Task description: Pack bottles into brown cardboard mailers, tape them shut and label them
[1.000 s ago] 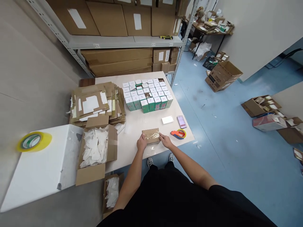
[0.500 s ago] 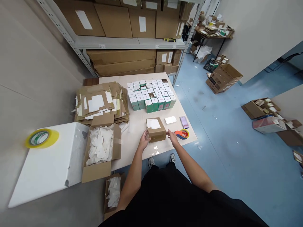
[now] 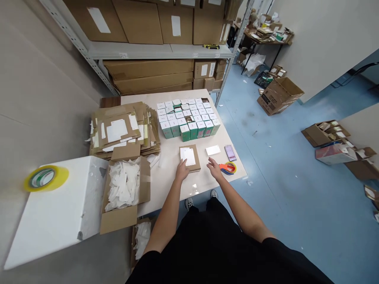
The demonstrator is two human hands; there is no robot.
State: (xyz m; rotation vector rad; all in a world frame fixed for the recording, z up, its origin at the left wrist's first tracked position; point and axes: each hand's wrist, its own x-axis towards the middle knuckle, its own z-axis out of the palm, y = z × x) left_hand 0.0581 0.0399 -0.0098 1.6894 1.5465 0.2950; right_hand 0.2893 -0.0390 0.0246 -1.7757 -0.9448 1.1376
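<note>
On the table in front of me lies a brown cardboard box (image 3: 196,157), pressed flat, with a white label on its upper face. My left hand (image 3: 182,171) rests on its lower left part, fingers stretched out over the label. To the right, apart from the cardboard, my right hand (image 3: 214,169) hovers with its fingers spread and nothing in them. Just above that hand sits a small white box (image 3: 212,150). An orange and blue tape dispenser (image 3: 227,168) with yellow tape is right beside the right hand.
Rows of green-and-white cartons (image 3: 189,118) stand at the table's back. Flattened cardboard (image 3: 118,130) is piled left, behind an open box of white paper (image 3: 144,181). A yellow tape roll (image 3: 46,178) lies on a white block (image 3: 56,213). A pixelated purple item (image 3: 230,152) is near the right edge.
The cardboard box stood up as a full box between both hands; now it is flat. My left hand has moved onto its top, and my right hand has come away from its side.
</note>
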